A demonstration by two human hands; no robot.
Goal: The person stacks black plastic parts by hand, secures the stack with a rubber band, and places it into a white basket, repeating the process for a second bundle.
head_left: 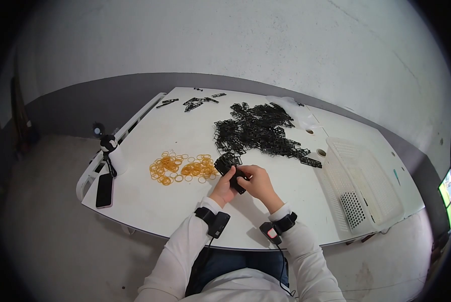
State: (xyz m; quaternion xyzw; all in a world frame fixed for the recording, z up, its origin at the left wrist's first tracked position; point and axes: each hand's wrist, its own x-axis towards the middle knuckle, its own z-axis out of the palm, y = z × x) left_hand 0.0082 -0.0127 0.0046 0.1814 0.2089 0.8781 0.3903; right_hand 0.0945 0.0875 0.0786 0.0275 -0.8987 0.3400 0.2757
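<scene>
Between my two hands is a stack of black plastic frame pieces (pixel 241 186), held tilted over the near middle of the table. My left hand (pixel 224 191) is closed around its left side, the thumb along the upper face. From the right, my right hand (pixel 259 182) grips the same stack with bent fingers, which partly cover it. Just beyond my hands spreads a large heap of loose black plastic frames (pixel 255 130). Yellow rubber bands (pixel 167 167) lie in two loose piles to the left of my left hand.
A white plastic basket (pixel 340 221) stands on the right of the white table (pixel 150 214). At the left edge are a phone (pixel 104 191) and a white bottle-like object with a black top (pixel 115 157). A tape roll (pixel 321 152), clear plastic bag (pixel 298 113) and scattered black pieces (pixel 194 104) lie farther back.
</scene>
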